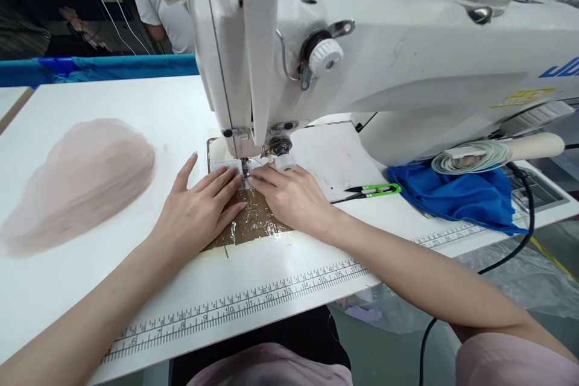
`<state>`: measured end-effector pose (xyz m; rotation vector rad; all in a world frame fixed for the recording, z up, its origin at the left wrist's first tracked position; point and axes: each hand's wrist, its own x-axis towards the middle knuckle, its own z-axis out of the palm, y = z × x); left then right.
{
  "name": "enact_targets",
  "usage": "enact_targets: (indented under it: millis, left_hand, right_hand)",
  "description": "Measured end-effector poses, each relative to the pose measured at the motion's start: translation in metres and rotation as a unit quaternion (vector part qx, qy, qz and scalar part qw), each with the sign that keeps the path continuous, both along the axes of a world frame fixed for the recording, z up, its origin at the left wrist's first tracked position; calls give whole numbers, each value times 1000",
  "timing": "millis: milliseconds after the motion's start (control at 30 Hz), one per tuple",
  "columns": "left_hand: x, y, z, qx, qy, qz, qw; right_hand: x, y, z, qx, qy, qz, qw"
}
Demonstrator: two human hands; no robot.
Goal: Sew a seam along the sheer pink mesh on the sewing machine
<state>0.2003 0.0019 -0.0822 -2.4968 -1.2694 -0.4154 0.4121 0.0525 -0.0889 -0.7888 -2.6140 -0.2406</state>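
Both hands flat at the needle

I am pressing my left hand [199,212] open, fingers spread flat, on the small pale fabric piece [226,167] lying under the presser foot [245,170] of the sewing machine [384,60]. My right hand [292,196] is lying flat too, fingertips touching the same piece just beside the foot. Neither is gripping anything. Green thread snips [375,190] are resting near my right hand on the surface [67,289]
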Motion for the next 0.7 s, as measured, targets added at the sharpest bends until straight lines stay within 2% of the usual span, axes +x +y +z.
enact_targets:
  millis: [300,567,700]
  left_hand:
    - [-2,5,-2,-14,-7,9,1000]
    - [-2,6,1,1,-2,20,1000]
    - [-12,13,0,-15,-14,46,999]
  right_hand:
    - [3,3,-1,20,21,7,1000]
    - [9,5,6,-14,20,-13,1000]
    - [11,7,9,-9,16,-18,1000]
